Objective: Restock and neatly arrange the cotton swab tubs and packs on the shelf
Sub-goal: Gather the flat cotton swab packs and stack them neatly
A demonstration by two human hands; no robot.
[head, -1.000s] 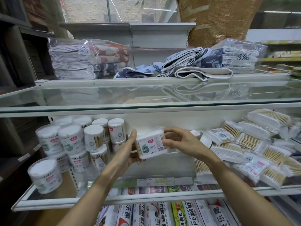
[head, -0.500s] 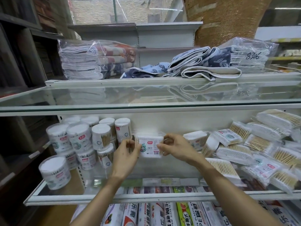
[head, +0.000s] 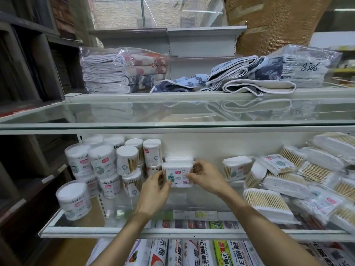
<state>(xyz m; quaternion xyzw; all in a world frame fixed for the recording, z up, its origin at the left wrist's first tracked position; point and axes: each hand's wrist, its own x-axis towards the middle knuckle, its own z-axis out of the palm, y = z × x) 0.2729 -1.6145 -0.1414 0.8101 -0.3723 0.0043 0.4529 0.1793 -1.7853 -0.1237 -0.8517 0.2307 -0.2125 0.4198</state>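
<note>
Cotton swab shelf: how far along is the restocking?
Done: the round white swab tubs stand stacked at the left. In hand: the left hand and right hand hold a square clear swab box beside them. Left: the flat clear swab packs on the right lie jumbled.

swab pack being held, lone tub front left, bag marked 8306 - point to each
swab pack (head: pixel 177 175): head view, front label.
lone tub (head: pixel 74 205): head view, side wall.
bag marked 8306 (head: pixel 309 67): head view, handwritten number.
</note>
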